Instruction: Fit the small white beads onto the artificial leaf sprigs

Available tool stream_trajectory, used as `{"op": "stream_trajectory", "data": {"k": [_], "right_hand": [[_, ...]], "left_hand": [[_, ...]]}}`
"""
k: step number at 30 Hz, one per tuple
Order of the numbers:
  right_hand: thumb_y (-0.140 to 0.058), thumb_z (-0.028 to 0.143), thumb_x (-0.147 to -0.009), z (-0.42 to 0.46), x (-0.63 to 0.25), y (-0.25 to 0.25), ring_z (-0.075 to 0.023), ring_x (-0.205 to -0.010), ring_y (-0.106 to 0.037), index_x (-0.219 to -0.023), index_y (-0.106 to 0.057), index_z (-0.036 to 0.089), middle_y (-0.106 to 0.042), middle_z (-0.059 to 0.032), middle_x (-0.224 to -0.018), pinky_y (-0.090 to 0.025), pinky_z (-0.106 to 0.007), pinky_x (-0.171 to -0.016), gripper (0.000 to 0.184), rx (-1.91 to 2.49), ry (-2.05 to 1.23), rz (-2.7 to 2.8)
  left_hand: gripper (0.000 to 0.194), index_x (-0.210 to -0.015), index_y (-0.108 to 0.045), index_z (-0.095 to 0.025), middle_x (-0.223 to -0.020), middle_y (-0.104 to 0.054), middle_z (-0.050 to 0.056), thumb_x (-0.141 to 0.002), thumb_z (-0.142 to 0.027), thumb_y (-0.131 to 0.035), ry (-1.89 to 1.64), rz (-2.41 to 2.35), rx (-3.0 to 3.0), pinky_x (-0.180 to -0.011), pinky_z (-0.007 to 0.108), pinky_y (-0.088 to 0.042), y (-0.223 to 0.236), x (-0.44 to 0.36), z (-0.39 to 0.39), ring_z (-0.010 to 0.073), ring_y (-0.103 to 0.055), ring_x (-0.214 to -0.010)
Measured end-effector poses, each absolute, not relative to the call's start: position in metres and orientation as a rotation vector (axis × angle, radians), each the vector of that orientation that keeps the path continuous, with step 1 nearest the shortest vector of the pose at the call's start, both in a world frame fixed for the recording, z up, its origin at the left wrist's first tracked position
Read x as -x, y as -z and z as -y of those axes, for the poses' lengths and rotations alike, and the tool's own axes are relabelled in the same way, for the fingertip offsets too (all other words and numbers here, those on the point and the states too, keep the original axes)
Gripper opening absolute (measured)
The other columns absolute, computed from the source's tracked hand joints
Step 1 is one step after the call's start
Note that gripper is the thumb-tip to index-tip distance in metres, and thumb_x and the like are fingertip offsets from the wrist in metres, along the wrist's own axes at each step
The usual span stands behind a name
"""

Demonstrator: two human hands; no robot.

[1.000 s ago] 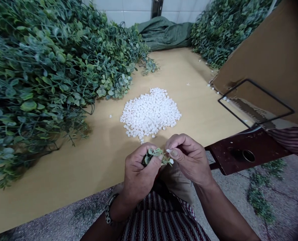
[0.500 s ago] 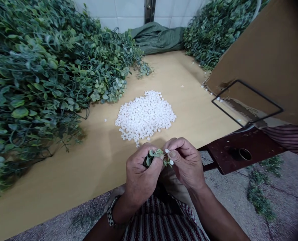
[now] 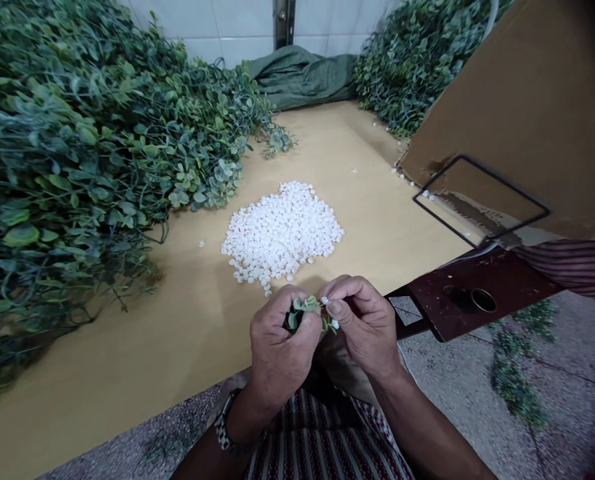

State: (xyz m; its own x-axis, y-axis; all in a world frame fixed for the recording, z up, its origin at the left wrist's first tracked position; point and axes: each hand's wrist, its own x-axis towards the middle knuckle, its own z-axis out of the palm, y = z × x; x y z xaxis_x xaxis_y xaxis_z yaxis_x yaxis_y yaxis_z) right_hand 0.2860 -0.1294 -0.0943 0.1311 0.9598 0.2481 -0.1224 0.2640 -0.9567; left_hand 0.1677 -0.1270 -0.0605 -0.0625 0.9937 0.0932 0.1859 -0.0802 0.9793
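Between thumb and fingers, my left hand (image 3: 285,343) grips a small sprig of artificial leaves (image 3: 305,305) just past the table's front edge. My right hand (image 3: 365,320) is closed in a pinch close beside it, thumb and forefinger on a small white bead-like piece (image 3: 325,301) at a stem tip. Another white piece (image 3: 334,325) shows on the sprig lower down, below the right thumb. Beyond the hands lies a loose pile of such small white pieces (image 3: 282,230) on the tan tabletop (image 3: 187,340).
Heaped artificial greenery (image 3: 102,147) covers the table's left side, with more greenery (image 3: 402,67) at the back right. A green cloth sack (image 3: 302,77) lies against the tiled wall. To the right stand a cardboard sheet (image 3: 517,120), a black wire frame (image 3: 507,163) and a dark red stool (image 3: 467,300).
The view has shifted slightly, so the table and pile sit a little further left. Both hands keep nearly the same hold on the sprig and the white piece.
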Motion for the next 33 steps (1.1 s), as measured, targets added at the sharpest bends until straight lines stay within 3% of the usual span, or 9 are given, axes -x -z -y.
{"op": "stream_trajectory", "data": {"k": [14,33], "right_hand": [[-0.065,0.026,-0.087,0.131,-0.286,0.098,-0.013,-0.067,-0.058,-0.08,-0.062,0.022,-0.063,0.0004,-0.073,-0.049,-0.025,-0.062,0.008,1.084,-0.926,1.187],[-0.063,0.011,-0.086,0.128,-0.29,0.097,-0.017,-0.073,-0.066,-0.082,-0.066,0.023,-0.069,-0.0027,-0.076,-0.054,-0.031,-0.064,0.012,1.03,-0.613,1.474]], "left_hand": [[0.015,-0.058,-0.052,-0.018,-0.055,-0.046,-0.004,-0.072,-0.015,-0.052,-1.216,-1.371,-1.356,-0.049,0.02,-0.034,0.065,-0.166,0.126,0.0091,-0.04,-0.052],[0.016,-0.061,-0.056,-0.019,-0.05,-0.047,-0.004,-0.076,-0.015,-0.053,-1.254,-1.383,-1.456,-0.047,0.021,-0.036,0.072,-0.164,0.126,0.01,-0.043,-0.048]]}}
